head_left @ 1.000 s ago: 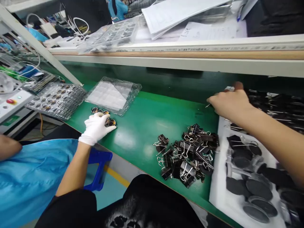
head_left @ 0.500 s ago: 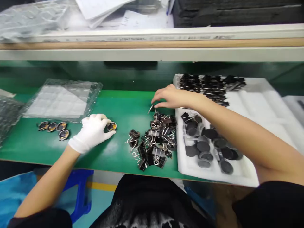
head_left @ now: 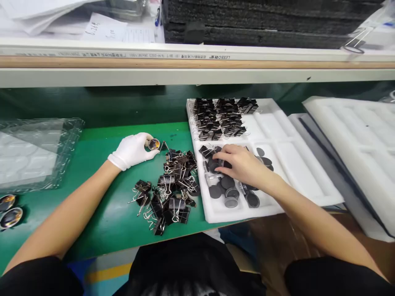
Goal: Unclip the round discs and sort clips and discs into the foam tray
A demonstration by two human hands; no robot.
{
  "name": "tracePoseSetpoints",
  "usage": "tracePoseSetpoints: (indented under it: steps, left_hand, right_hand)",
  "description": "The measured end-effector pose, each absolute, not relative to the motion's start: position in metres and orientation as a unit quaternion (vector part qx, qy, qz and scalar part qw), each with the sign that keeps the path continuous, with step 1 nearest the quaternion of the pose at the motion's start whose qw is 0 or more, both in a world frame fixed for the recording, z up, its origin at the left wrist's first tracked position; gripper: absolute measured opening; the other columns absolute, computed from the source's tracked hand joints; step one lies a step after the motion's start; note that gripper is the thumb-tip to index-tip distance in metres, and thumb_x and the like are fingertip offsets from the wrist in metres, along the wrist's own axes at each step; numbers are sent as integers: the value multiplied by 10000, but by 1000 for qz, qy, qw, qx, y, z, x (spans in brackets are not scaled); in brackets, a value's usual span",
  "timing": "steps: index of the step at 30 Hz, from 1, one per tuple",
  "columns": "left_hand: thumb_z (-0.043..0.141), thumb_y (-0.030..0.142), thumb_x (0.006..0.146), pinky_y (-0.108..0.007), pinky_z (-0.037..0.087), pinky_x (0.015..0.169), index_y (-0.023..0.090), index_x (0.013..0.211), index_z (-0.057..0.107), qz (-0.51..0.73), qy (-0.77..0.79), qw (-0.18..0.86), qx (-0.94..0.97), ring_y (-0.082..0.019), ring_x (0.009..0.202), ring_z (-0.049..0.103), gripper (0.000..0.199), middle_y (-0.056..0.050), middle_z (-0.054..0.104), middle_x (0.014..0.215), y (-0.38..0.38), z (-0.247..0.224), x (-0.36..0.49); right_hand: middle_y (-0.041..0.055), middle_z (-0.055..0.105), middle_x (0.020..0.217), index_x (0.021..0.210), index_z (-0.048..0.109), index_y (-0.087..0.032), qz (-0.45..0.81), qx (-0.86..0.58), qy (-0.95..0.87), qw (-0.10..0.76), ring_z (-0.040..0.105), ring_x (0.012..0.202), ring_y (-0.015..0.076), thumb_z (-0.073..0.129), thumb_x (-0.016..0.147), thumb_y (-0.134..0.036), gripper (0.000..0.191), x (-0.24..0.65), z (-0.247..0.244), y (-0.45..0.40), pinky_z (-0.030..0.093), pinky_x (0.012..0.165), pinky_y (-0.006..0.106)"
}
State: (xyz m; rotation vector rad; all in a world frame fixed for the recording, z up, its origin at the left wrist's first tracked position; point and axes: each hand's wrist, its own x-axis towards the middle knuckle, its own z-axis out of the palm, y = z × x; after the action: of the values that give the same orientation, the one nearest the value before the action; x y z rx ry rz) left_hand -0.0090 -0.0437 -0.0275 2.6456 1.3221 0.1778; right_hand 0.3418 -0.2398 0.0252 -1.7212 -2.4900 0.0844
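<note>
Clip heap: 7 o'clock of centre, black binder clips on green bench.
Rimmed discs: two, 8 o'clock, on bench.
White tray, near-left compartment: loose dark discs, some clear-edged; single clip toward its 11 o'clock corner.
Right hand: bare, 4 o'clock, over the loose discs, fingers curled toward 9; can't tell if it grips one.
Clear tray: 9 o'clock, cut by view edge; shows white sheet, in or under, can't tell.
Left hand: gloved, 9 o'clock, pointing to 3; thumb and fingers pinch metal-rimmed piece, upright clip just beside.
White tray, far-left part: rows of black clips.
Shelf: 12 o'clock, black stack, papers.
</note>
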Motion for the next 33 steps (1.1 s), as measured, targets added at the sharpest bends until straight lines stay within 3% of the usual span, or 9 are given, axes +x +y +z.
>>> tracePoseSetpoints:
  steps: [4, 8, 14, 18, 22, 27, 33]
  left_hand:
    - [675, 618, 843, -423, 548, 797, 177, 1186, 749, 79, 437, 86, 892, -354, 965, 759, 564, -134, 796, 1087, -52, -28, -14]
    - [685, 623, 848, -424, 562, 811, 176, 1196, 743, 87, 452, 83, 884, -359, 987, 768, 569, -140, 801, 1126, -59, -27, -16]
    - [708, 564, 873, -378, 568, 785, 132, 1361, 643, 129, 471, 83, 869, -326, 955, 793, 655, -123, 816, 1004, -62, -36, -15]
    - [748, 516, 844, -388, 576, 787, 168, 1293, 685, 180, 434, 40, 882, -319, 907, 796, 571, -99, 811, 924, -63, -43, -12]
    - [741, 492, 848, -395, 569, 806, 193, 1218, 722, 222, 422, 14, 879, -308, 859, 795, 476, -75, 792, 835, -67, -42, -11]
    - [749, 501, 849, -383, 546, 761, 204, 1207, 719, 222, 433, 41, 873, -307, 854, 789, 466, -72, 802, 875, -66, -38, -14]
    - [749, 477, 861, -349, 519, 729, 238, 1173, 708, 206, 431, 104, 872, -275, 839, 781, 395, -23, 789, 846, -63, -36, -14]
  right_hand:
    - [127, 771, 1139, 1190, 794, -243, -32, -491, -866, 94, 699, 1008, 286, 663, 1040, -258, 199, 344, 12, -243, 492, 830, 434]
    - [91, 802, 1216, 1187, 787, -265, -19, -387, -916, 104, 713, 1108, 255, 497, 1086, -106, 345, 354, 16, -240, 476, 913, 451]
    - [18, 825, 963, 979, 796, -322, 147, -469, -823, 283, 770, 899, 252, 733, 996, -336, 67, 344, 44, -226, 579, 850, 438]
    - [38, 796, 904, 916, 764, -274, 207, -554, -698, 403, 753, 822, 244, 842, 865, -386, 145, 289, 60, -186, 619, 772, 412]
    - [18, 762, 823, 849, 718, -221, 294, -531, -720, 337, 736, 778, 206, 855, 803, -275, 154, 227, 48, -125, 596, 767, 364]
    - [15, 727, 851, 842, 661, -199, 261, -555, -755, 233, 699, 789, 188, 897, 747, -245, 258, 190, 28, -77, 510, 738, 321]
    - [44, 758, 933, 987, 657, -209, 229, -590, -757, 160, 695, 847, 214, 841, 853, -393, 293, 191, 27, -76, 478, 743, 331]
